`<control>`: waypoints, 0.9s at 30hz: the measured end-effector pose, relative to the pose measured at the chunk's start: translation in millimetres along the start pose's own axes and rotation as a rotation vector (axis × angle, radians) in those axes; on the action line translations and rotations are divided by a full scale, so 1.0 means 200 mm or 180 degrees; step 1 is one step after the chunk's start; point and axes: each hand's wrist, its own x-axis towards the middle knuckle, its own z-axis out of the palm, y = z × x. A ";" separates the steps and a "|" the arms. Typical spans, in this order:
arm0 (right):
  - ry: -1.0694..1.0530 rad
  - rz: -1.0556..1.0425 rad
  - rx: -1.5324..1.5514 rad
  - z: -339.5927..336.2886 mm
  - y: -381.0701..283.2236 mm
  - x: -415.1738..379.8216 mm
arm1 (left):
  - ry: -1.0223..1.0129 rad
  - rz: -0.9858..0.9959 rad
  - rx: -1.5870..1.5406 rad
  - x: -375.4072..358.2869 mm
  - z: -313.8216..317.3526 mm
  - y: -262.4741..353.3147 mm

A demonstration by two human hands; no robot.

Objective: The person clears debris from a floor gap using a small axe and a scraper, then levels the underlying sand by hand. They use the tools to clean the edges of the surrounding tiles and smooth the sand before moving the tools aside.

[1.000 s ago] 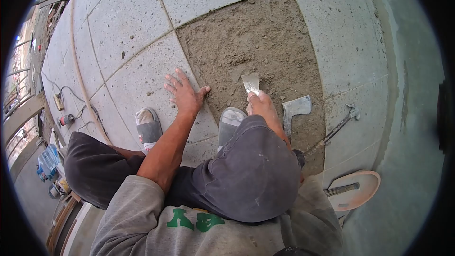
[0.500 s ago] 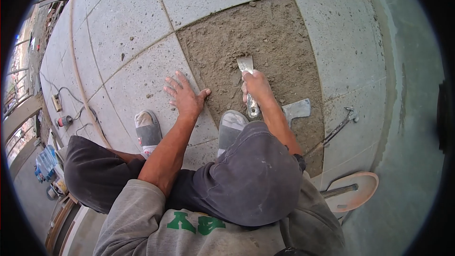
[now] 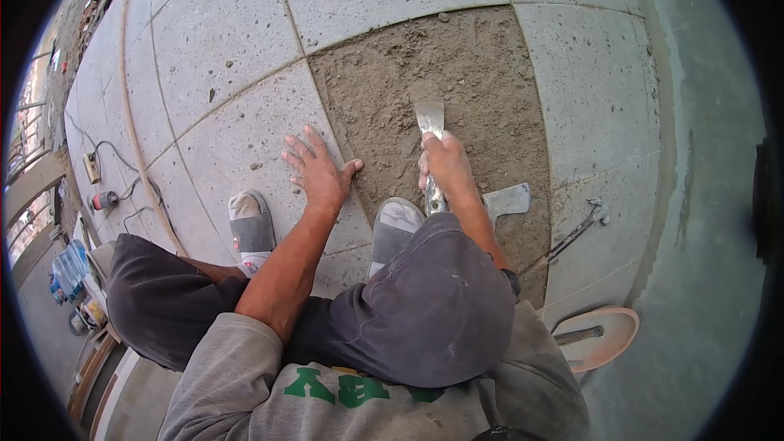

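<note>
My right hand (image 3: 446, 163) is closed round the handle of a putty knife (image 3: 429, 118), its flat metal blade pointing away from me over a square patch of rough mortar (image 3: 376, 73). That patch lies bare among grey floor tiles. My left hand (image 3: 320, 171) rests with fingers spread on the tile (image 3: 245, 126) left of the patch, the thumb reaching to its edge. To the right of my right wrist, a second wide-bladed scraper (image 3: 508, 200) lies on the mortar, its handle hidden behind my arm.
A hammer (image 3: 578, 229) lies across the patch's right edge. Lower right is a shallow pan (image 3: 608, 339) with a brush-like tool in it. At left run a hose (image 3: 131, 114) and a cord beside a red-and-grey power tool (image 3: 104, 200). Small crumbs dot the tiles.
My right hand has drawn the putty knife slightly back toward me, and its blade has come away from the small heap of loosened mortar. My left hand stays in place.
</note>
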 end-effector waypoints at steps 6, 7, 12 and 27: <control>-0.0172 0.0139 -0.0593 0.10 0.20 0.05 | -0.0057 -0.0045 0.0000 -0.02 -0.01 0.00; -0.0245 0.0045 -0.0552 0.15 0.08 0.13 | -0.0065 -0.0045 0.0012 -0.02 -0.01 0.01; -0.0248 0.0027 -0.0505 0.09 0.01 0.00 | -0.0033 -0.0035 -0.0024 0.00 -0.03 0.04; 0.0147 -0.0473 -0.1091 0.03 0.68 -0.04 | -0.0195 -0.0177 0.0058 -0.02 -0.04 0.04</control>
